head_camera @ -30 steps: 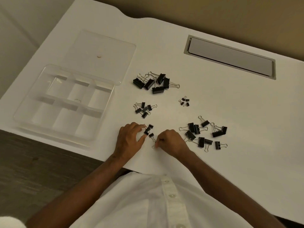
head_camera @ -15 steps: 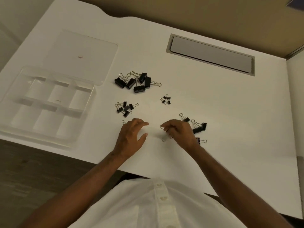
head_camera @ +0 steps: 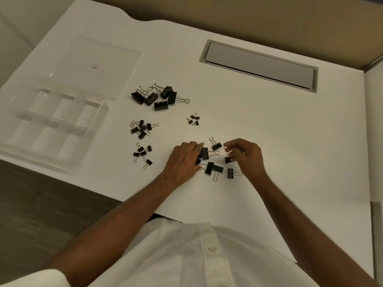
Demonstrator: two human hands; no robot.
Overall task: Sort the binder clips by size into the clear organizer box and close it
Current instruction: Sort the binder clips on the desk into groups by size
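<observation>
Head view: left hand [head_camera: 182, 160] laid flat on medium binder clips [head_camera: 211, 160]; right hand [head_camera: 246, 157], at 3 o'clock, pinches one. Light, rigid, probably best gripped by bodies.

Left hand [head_camera: 183, 160] rests flat on medium binder clips [head_camera: 209, 162]; right hand [head_camera: 245, 155] pinches one clip. Clear organizer box [head_camera: 12, 141] lies open on the white table [head_camera: 269, 131].
</observation>
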